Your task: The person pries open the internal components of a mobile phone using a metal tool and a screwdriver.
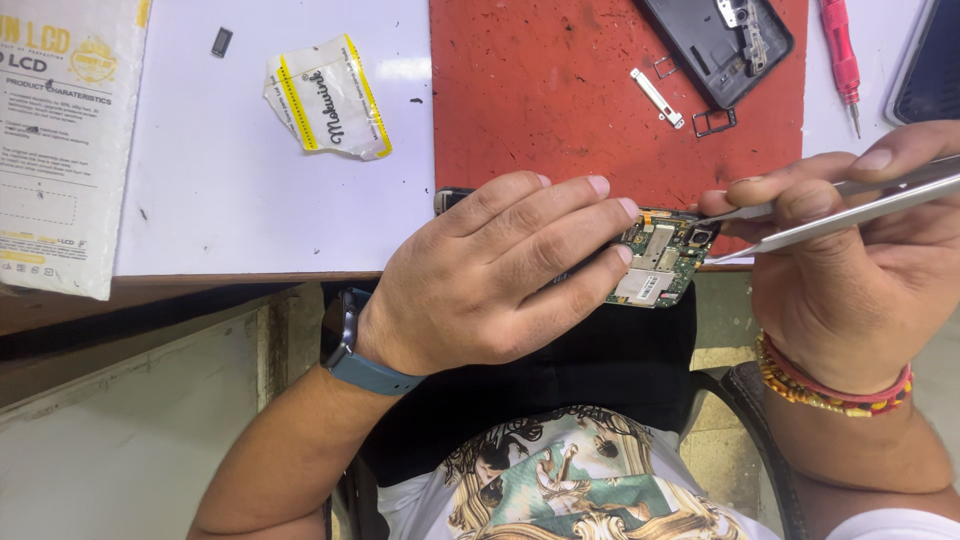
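My left hand [500, 275] grips an opened phone [662, 258] at the table's front edge; its green circuit board with metal shields shows past my fingertips. My right hand [850, 270] holds metal tweezers [850, 205], pinched between thumb and fingers. The tweezer tips sit at the board's top right corner, by the camera module. Most of the phone body is hidden under my left hand. A blue band is on my left wrist and beaded bracelets on my right.
A red mat [560, 90] carries a dark phone back frame [715, 40], a small metal strip [657, 98] and little square frames. A red screwdriver [842, 55] lies at right. A torn yellow-edged packet [330, 95] and a white printed bag [60, 140] lie on the white table.
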